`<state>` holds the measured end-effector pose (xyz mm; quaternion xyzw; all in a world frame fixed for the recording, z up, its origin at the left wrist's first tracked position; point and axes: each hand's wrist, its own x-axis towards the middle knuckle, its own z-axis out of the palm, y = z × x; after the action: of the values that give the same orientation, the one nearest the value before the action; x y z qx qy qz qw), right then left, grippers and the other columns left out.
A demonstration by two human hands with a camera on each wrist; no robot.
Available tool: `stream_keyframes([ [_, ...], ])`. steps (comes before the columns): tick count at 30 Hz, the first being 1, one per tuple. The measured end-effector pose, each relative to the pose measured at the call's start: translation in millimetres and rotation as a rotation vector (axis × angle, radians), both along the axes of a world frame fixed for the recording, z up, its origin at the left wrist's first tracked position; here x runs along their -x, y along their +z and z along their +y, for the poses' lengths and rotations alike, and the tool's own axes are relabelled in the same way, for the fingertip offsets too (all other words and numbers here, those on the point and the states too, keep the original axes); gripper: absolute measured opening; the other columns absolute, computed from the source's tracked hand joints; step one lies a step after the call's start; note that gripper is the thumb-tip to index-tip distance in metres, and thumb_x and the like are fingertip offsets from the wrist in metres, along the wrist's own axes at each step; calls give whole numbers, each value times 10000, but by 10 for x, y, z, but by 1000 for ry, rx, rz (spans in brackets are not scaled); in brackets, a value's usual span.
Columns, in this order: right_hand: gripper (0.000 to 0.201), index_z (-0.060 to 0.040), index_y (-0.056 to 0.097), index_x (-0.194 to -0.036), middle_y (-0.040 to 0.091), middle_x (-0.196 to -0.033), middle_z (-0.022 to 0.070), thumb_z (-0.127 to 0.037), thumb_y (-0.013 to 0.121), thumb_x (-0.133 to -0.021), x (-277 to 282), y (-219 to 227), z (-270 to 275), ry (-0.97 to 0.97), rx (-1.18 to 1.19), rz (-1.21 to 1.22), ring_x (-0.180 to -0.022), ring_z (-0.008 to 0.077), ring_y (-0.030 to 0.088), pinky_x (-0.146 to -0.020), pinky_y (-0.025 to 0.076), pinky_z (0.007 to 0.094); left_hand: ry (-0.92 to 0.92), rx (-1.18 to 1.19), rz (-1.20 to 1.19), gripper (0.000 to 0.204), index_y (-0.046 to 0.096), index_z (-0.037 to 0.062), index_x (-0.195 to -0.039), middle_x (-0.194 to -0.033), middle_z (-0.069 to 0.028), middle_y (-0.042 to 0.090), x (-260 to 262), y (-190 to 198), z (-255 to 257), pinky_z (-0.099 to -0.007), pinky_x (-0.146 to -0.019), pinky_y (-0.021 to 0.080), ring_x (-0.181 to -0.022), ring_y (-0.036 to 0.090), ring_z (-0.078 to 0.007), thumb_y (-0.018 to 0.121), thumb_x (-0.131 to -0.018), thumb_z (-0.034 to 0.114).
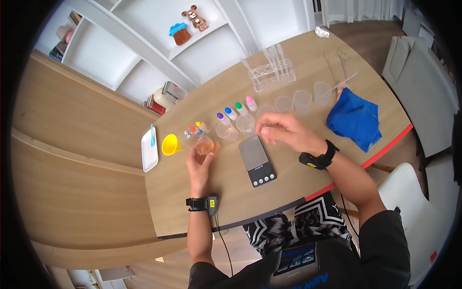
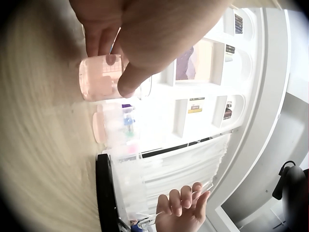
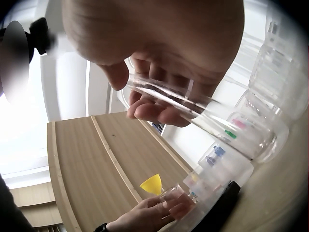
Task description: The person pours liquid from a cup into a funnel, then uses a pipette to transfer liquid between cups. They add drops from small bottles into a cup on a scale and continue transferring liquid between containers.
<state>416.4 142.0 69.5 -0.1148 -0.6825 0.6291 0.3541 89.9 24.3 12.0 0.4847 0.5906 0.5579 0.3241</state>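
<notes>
My left hand (image 1: pixel 196 166) grips a clear plastic cup (image 2: pixel 99 79) of pale pink-orange liquid, standing at the table's left part; the thumb lies near its rim. Between the fingers and thumb of my right hand (image 1: pixel 291 134) is a clear glass test tube (image 3: pixel 210 118), held at a slant, its rounded end away from the palm in the right wrist view. That hand is raised beside the upper right of a digital scale (image 1: pixel 254 156). A second cup (image 1: pixel 226 131) with a little pinkish liquid stands between the left hand and the row of cups.
Several clear cups (image 1: pixel 302 98) line the table behind the scale, with capped dropper bottles (image 1: pixel 231 113) nearby. A test tube rack (image 1: pixel 272 77) stands at the back. To the left are a yellow funnel (image 1: pixel 170 144) and white tray (image 1: pixel 150 156); to the right, a blue cloth (image 1: pixel 353 118).
</notes>
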Motion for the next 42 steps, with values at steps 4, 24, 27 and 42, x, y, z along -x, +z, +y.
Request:
stream_keyframes([
  [4,234,-13,664,-1080,637,-868,16,-242,618,-1072,19,-47,10,21,9,1,-789,95,606,-684,492,272,-12,4,36,513,506,-26,-1438,-1338,-113,628,-13,66,-52,-375,-1112,498,-1287,615,-213,688,-958,-31],
  [24,196,4,724,-1013,728,-901,53,-188,731,-974,32,-41,-2,175,-187,-237,-865,145,653,-827,520,322,-258,12,225,582,605,53,-1382,-1402,-101,644,-813,873,-222,-408,-1017,578,-1274,644,-224,819,-841,15],
  [27,207,6,728,-1019,732,-897,55,-195,737,-972,35,-64,0,179,-194,-219,-853,144,658,-815,521,322,-243,26,272,583,620,62,-1382,-1404,-103,644,-842,878,-193,-408,-1009,580,-1271,646,-229,822,-836,33],
  [42,212,23,731,-991,731,-802,80,-188,731,-977,35,-56,-16,156,-232,-242,-745,149,689,-721,547,328,-254,-14,441,596,629,49,-1364,-1363,-88,662,-920,1005,-158,-398,-991,577,-1219,670,-222,831,-804,14],
])
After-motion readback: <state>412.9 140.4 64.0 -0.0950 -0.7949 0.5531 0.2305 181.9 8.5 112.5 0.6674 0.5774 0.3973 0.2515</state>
